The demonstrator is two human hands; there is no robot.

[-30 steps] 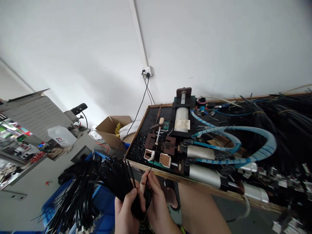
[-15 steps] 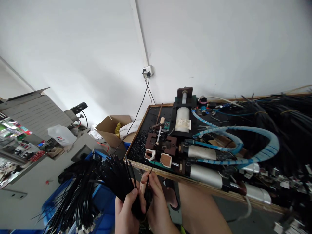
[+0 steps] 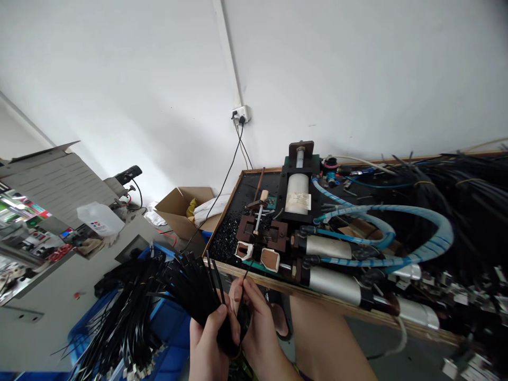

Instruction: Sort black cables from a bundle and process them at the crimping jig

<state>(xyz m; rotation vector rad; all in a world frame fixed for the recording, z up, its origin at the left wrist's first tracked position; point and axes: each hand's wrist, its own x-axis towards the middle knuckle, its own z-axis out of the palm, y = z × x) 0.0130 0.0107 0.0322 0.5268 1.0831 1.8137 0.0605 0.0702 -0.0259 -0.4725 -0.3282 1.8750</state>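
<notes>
My left hand is closed round a thick bundle of black cables, whose ends fan out to the upper left. Beside it, my right hand pinches one thin black cable between thumb and fingers. That cable points up toward the gap between two pale-edged pads at the front of a pneumatic machine. Both hands are just in front of the tray's wooden edge.
Silver cylinders and blue-wrapped hoses lie to the right. More black cables hang over a blue bin at lower left. A cardboard box stands behind. Black scraps litter the tray's left side.
The right hand and its cable have shifted slightly left, with the cable tip a little lower. The left hand has moved slightly right with the bundle.
</notes>
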